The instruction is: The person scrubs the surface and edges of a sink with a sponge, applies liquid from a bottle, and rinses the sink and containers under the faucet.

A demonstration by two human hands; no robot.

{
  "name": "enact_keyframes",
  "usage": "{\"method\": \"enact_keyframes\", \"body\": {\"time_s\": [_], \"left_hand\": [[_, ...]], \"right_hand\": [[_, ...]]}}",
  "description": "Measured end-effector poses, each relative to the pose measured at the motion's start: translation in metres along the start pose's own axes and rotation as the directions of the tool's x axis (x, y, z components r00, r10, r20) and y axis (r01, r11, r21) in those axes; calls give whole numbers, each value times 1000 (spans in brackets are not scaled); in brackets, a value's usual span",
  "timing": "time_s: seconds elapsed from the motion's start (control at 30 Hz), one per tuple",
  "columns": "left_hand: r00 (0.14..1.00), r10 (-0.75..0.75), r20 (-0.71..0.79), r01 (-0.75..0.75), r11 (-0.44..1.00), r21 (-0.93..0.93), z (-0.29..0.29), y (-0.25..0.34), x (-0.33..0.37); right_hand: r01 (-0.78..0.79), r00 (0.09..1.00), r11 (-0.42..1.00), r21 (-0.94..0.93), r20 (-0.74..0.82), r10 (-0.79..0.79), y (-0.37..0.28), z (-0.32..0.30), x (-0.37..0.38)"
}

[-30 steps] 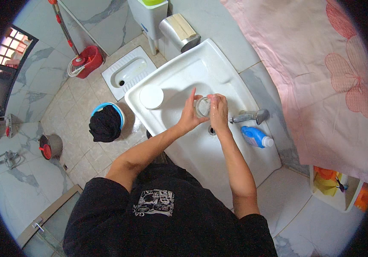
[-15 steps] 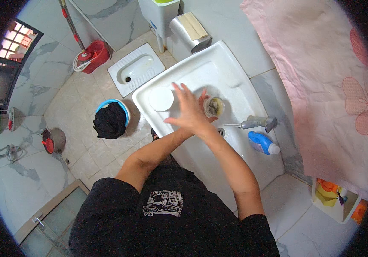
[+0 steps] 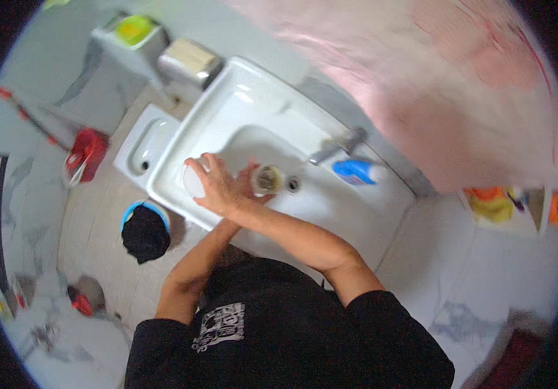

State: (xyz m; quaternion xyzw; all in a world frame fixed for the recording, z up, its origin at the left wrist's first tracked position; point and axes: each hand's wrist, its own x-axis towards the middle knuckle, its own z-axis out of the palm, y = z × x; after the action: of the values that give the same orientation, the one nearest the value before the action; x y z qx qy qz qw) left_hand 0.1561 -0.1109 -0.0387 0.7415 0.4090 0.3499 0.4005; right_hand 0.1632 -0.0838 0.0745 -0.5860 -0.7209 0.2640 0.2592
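Note:
My right forearm crosses over the left one. With its fingers spread around the edge, my right hand [image 3: 219,189] grips a white round lid or tub [image 3: 193,181] at the left rim of the white sink [image 3: 337,129]. Which of the two it is cannot be made out. Beneath that arm, my left hand [image 3: 248,181] is closed around a clear round container [image 3: 268,179] over the basin. Something dark and yellowish lies inside it. My right wrist hides part of the left hand.
The tap [image 3: 337,148] reaches over the sink, beside a blue bottle [image 3: 355,172]. A blue-rimmed bucket with black cloth [image 3: 146,233] stands left of the sink, near a squat toilet [image 3: 146,146] and a red mop bucket [image 3: 87,154]. A pink curtain [image 3: 389,78] hangs on the right.
My right hand has closed in on the white round thing, its fingers now around it. My view has turned and shifted, so the whole room sits differently. The left hand still holds the clear container.

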Motion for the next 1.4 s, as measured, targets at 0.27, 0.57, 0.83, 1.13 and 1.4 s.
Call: {"method": "enact_keyframes", "body": {"time_s": [0.27,0.57,0.83,1.13,1.4], "left_hand": [[982,-94,163,155,895,-418,-9,-8,-8],[995,-13,-97,-5,983,-185,-38,10,67],[977,14,-214,-48,987,-156,-51,-40,144],[987,60,-147,-94,967,-237,-55,-79,177],[960,-203,-191,182,976,-123,-25,-91,148]], "right_hand": [[-164,916,975,152,-345,207,-5,-135,-129],[-734,558,678,22,-550,622,94,-188,-266],[-887,378,457,-68,-675,634,209,-214,-283],[-867,386,498,-6,-639,665,223,-215,-288],[-953,266,287,-100,-730,629,251,-205,-320]]}}
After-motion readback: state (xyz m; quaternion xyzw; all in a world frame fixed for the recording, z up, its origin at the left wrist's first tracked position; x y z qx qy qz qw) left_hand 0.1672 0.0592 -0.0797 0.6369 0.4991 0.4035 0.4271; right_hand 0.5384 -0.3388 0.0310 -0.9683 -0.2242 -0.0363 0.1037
